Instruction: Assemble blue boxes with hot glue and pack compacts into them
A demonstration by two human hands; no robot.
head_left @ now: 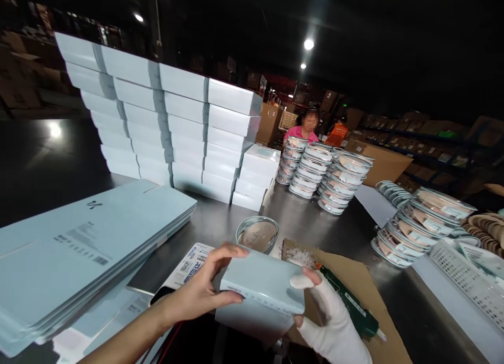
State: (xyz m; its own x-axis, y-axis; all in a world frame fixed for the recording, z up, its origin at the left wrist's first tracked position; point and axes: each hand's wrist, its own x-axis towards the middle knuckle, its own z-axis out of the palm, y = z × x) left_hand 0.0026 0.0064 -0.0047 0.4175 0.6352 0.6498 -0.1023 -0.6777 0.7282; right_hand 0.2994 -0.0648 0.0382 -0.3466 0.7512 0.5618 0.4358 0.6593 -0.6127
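Grip: at lower centre, the bare left hand [202,290] is clamped on the left end of a pale blue box [263,281], thumb on the near edge, fingers over the top. The right hand [336,323], in a white glove with bare fingertips, closes on the opposite end. The box is thus held between both hands, low in the frame; whether its underside is supported cannot be told.

Handling, in this inspector's judgement: pressure should be even at both ends, since thin card would likely dent under the thumbs. Fingertips are best placed along edges and corners, with the box level and its faces square.

Surroundings: at lower left, a stack of flat printed cartons [129,209] reaches close to the left forearm and could be brushed. At upper left to centre, a wall of matching closed boxes [181,117] limits room beyond. A printed packet [190,267] lies just beside the left hand. At centre, a round clear-topped container [258,234] sits directly behind the box, partly hidden by it; contact cannot be judged. Right of centre, a co-worker [300,132] is behind stacked round containers [312,169]. At lower right, a green glue gun [350,302] lies on a cardboard sheet [368,281], its orange tip near the gloved fingers: the chief obstruction, possibly hot. Farther right are another container stack [417,227] and a white perforated basket [468,280].
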